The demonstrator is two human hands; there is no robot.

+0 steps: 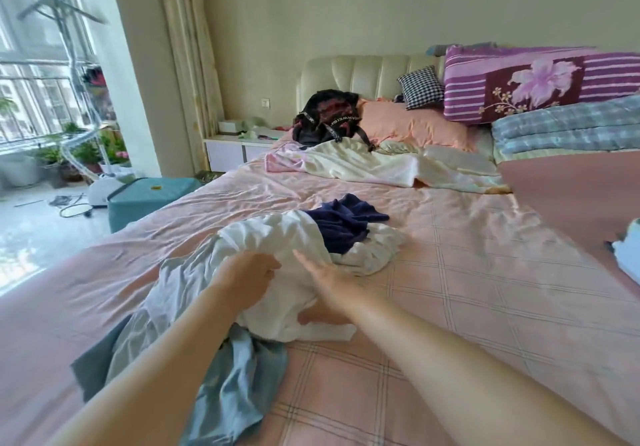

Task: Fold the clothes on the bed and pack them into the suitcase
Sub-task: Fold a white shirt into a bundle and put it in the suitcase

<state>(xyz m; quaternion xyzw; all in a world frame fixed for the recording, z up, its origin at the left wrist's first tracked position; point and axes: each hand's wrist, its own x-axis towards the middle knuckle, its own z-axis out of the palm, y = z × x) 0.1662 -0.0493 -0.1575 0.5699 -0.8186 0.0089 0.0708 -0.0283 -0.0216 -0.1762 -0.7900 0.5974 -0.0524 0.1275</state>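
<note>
Head view: two bare forearms come up from the bottom edge and meet near the middle of the frame, over a heap of clothes.
Left hand: back of the hand up, wrist bent a little, fingers curled into the white garment and gripping a bunch of it.
Right hand: just right of the left one and not touching it. The fingers are straight and laid forward against the white cloth. The thumb is spread low, with a fold of the cloth lying over it. I can't tell whether it is pinching.
White garment: crumpled, stretching from under both hands up to centre frame.
Navy garment: bunched on top of the far end of the white one, just above centre.
Light-blue garment: rumpled, lower centre-left, partly beneath the white cloth and the left forearm.
Bed: pink checked sheet fills most of the frame, and all the clothes lie on it.
Teal box: on the floor by the bed's edge, left of centre. It may be the suitcase, though I can't be sure, and its lid is down.
Upper frame: a black bag sits against the headboard, with a peach pillow beside it and a crumpled cream sheet in front.
Upper right: a purple striped quilt is stacked on a blue plaid one.
</note>
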